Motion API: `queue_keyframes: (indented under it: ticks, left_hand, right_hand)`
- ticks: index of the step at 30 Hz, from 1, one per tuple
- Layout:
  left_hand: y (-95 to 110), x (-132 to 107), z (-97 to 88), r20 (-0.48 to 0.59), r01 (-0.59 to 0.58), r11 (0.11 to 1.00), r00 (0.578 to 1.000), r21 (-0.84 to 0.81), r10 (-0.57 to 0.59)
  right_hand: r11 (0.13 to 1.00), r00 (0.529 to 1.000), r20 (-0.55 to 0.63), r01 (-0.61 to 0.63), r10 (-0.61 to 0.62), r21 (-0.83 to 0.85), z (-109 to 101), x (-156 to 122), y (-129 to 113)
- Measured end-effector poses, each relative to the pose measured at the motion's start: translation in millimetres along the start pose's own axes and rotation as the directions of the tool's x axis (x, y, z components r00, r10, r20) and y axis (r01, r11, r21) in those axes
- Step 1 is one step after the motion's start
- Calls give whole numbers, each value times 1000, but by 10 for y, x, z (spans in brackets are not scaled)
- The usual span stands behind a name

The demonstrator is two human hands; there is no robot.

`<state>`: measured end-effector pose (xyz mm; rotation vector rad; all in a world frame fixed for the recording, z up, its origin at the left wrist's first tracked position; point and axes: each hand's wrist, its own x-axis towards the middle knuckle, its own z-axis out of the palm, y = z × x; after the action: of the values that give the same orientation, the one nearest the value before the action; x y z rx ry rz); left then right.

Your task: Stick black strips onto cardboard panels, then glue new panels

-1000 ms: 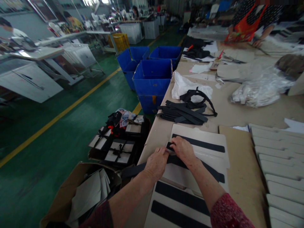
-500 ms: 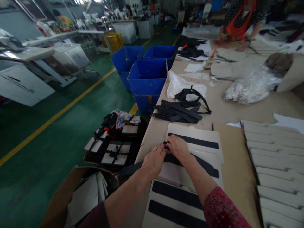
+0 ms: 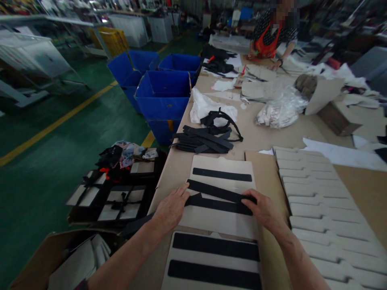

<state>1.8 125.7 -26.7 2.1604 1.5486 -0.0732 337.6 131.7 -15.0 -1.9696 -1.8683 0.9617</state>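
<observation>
A black strip (image 3: 215, 191) stretches at a slight slant across a beige board (image 3: 216, 222). My left hand (image 3: 171, 204) has its fingertips closed on the strip's left end, at the board's left edge. At the other end, my right hand (image 3: 263, 207) pinches the strip between thumb and fingers. Just below runs another black strip (image 3: 223, 205), partly overlapped by the first on the right; a dark length trails from it beneath my left hand. Behind lies a beige board with one black strip (image 3: 222, 174). A nearer board carries two black strips (image 3: 214, 246).
Overlapping beige boards (image 3: 320, 201) lie in a row at right. Black strips (image 3: 202, 140) are heaped behind, beside a white plastic bag (image 3: 211, 106). Left of the table stand blue bins (image 3: 163, 94) and a carton of boards (image 3: 81, 257). Across the table a person (image 3: 272, 38) works.
My right hand has moved right, away from my left, to the strip's far end. The strip now spans the board between both hands. The view has turned right.
</observation>
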Motion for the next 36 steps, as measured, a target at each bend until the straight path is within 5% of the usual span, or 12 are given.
queue_keyframes:
  ticks: [4,9,16,25,33,36]
  left_hand:
    - [13,-6,-34,10,-3,1000,1000,8,3]
    - [6,-5,-38,17,8,1000,1000,12,-8]
    - [-5,-16,-33,9,0,1000,1000,-12,0]
    - [38,-4,-84,30,21,1000,999,21,-22]
    - [89,-39,-133,45,39,998,998,41,-41]
    - [172,-16,-189,46,60,996,997,62,-63]
  right_hand:
    - [983,971,-191,-118,144,141,113,45,94]
    - [985,932,-318,-154,172,81,215,111,48]
    - [971,935,-314,-211,168,-109,232,151,59]
    - [953,925,-313,-269,214,-143,228,172,4]
    - [892,924,-375,-235,80,-387,231,103,-152]
    - [850,953,-303,-162,3,-501,295,67,-260]
